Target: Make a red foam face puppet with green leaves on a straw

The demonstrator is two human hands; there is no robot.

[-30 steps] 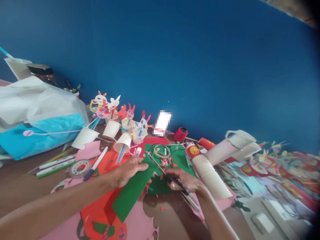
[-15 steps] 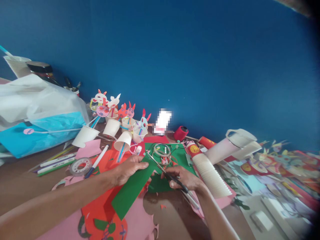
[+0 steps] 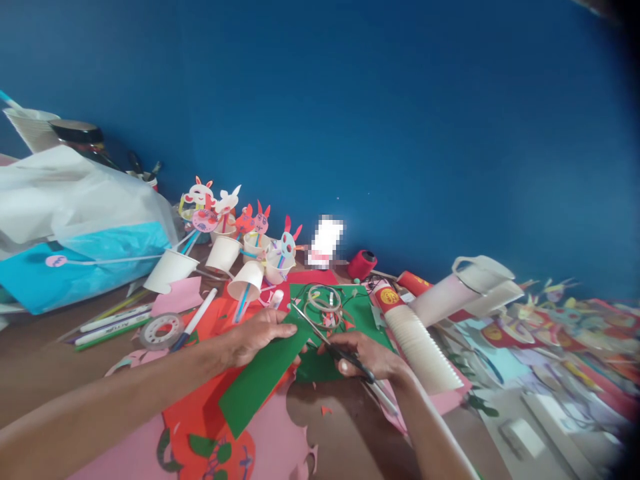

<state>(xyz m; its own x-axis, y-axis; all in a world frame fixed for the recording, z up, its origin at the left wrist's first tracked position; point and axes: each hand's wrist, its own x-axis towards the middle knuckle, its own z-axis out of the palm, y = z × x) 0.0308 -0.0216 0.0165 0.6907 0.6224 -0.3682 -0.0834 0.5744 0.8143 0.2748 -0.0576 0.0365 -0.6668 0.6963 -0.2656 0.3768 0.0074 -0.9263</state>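
My left hand (image 3: 263, 337) pinches a strip of green paper (image 3: 263, 383) near its upper end, with the thumb on top. The strip slants down to the left over red and pink paper. My right hand (image 3: 360, 353) is closed round the dark handles of the scissors (image 3: 345, 355). Their blades point up and left, close by the strip's upper end; whether they touch it I cannot tell. Behind the blades lies more green paper (image 3: 367, 317) with a coil of clear tubing or tape (image 3: 323, 298) on it.
Paper cups (image 3: 223, 255) with paper animal faces on straws stand at the back left. A tape roll (image 3: 161, 331) and markers (image 3: 117, 320) lie left. A long stack of cups (image 3: 425, 350) and a white jug (image 3: 450, 293) are right. A lit phone (image 3: 326, 241) leans against the blue wall.
The lower end of the green strip has shifted slightly left and up. My hands and the scissors have hardly moved.
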